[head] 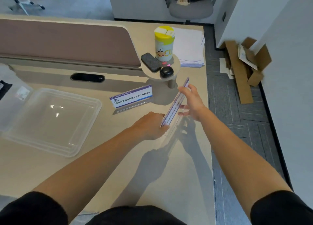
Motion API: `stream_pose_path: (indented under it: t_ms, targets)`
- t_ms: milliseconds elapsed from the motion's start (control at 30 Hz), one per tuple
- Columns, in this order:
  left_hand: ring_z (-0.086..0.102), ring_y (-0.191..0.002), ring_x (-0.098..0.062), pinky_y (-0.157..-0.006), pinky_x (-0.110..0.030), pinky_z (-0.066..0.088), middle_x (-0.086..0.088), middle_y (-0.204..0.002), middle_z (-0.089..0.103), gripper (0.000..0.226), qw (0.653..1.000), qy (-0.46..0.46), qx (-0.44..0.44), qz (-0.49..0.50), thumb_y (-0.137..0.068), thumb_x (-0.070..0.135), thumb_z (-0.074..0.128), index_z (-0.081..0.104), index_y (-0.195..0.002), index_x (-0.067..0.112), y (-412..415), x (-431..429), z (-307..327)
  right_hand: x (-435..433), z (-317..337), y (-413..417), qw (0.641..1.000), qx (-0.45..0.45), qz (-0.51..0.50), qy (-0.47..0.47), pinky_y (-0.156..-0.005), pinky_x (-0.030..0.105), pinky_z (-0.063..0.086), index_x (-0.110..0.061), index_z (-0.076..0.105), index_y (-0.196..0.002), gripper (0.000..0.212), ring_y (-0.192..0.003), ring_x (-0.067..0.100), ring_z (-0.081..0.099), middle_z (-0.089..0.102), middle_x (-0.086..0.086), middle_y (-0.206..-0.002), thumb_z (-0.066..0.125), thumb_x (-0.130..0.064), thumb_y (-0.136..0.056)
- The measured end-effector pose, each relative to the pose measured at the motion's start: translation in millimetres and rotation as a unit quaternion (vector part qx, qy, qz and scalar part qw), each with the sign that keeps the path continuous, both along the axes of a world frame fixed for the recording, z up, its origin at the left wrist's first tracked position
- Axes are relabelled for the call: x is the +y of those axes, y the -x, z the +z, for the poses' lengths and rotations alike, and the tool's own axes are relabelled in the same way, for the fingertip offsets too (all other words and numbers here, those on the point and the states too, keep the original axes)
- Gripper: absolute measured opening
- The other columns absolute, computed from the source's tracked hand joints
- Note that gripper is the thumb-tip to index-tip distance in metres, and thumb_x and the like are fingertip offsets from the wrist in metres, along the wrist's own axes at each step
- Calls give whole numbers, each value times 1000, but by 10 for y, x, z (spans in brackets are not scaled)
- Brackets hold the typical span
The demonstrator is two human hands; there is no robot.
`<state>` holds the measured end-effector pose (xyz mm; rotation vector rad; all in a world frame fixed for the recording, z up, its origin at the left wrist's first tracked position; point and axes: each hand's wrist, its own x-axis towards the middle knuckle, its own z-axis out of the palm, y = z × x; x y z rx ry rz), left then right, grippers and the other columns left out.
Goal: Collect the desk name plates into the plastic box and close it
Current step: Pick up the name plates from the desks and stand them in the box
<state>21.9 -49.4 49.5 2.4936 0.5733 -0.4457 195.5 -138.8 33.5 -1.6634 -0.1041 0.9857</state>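
Our left hand (149,125) curled round near end of name plate stack (174,106), right hand (194,102) pinching its far edge, lone name plate (131,95) standing nearby

lid (50,121) left of name plate (131,96)

Purple-and-white name plates (131,95), yellow-lidded canister (164,44), beige desk (105,157)

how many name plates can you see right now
2: one standing name plate on the desk; one held name plate edge-on between left hand and right hand. The held one may be a stack hiding more.
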Motion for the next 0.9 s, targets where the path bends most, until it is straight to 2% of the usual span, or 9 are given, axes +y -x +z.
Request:
stream_pose_path:
  t_ms: [133,200,267,333,433,500,667,833,900]
  targets:
    - [53,-125,-18,-93,-36,51,2,-146,46,89,993,62,-94,-20,-87,34,71,11,-153,35,425,58,214,106,396,329,998,-49,39,-6,-73,51,60,-42,32,-141,78,-97,31,63,42,0,-139,67,-56,-73]
    - [41,-135,-17,-103,-41,46,4,-154,33,105,983,72,-170,-12,-81,31,78,2,-153,39,673,150,290,194,587,524,996,-60,55,-19,-78,57,59,-37,35,-138,69,-97,35,65,46,3,-134,66,-51,-78]
    - [28,-142,-16,-108,-46,42,12,-160,15,114,974,84,-210,-12,-73,36,84,0,-150,49,959,299,334,308,768,771,995,-50,73,-38,-79,60,58,-34,37,-135,56,-100,40,63,44,6,-136,63,-45,-86]
    - [20,-146,-18,-108,-51,40,20,-160,-3,119,972,67,-226,-20,-67,45,86,-4,-143,62,1280,469,392,459,946,1086,993,-35,99,-57,-74,55,59,-32,39,-132,61,-101,41,62,43,8,-137,64,-48,-79]
    - [27,-144,-25,-107,-50,41,26,-157,-16,126,961,67,-266,-33,-61,45,90,-5,-141,66,1779,692,505,726,1176,1619,989,-34,119,-76,-75,55,59,-28,44,-128,67,-97,40,64,45,11,-140,67,-53,-70]
    - [37,-138,-26,-104,-44,46,25,-157,-16,129,950,86,-299,-27,-60,36,93,-4,-139,69,2132,828,586,924,1316,1999,987,-58,129,-79,-83,59,57,-26,46,-128,61,-102,41,63,43,6,-141,64,-53,-77]
    - [38,-133,-13,-98,-34,51,25,-156,-2,125,931,133,-340,31,-60,23,94,8,-133,75,3075,1181,724,1457,1505,2901,972,-91,208,-65,-91,59,54,-33,33,-145,80,-111,45,59,37,-3,-139,59,-61,-74]
    - [38,-131,-7,-97,-36,52,20,-148,20,114,922,141,-351,84,-60,17,93,23,-136,65,4016,1599,807,1998,1527,3718,955,-83,276,-76,-91,59,54,-40,32,-143,61,-110,42,60,47,-13,-121,60,-55,-90]
    - [38,-129,-3,-97,-35,51,21,-143,26,112,920,131,-356,100,-61,17,92,23,-136,64,4326,1738,829,2206,1550,4020,951,-77,288,-84,-89,58,55,-44,34,-140,59,-110,43,61,49,-9,-125,63,-51,-90]
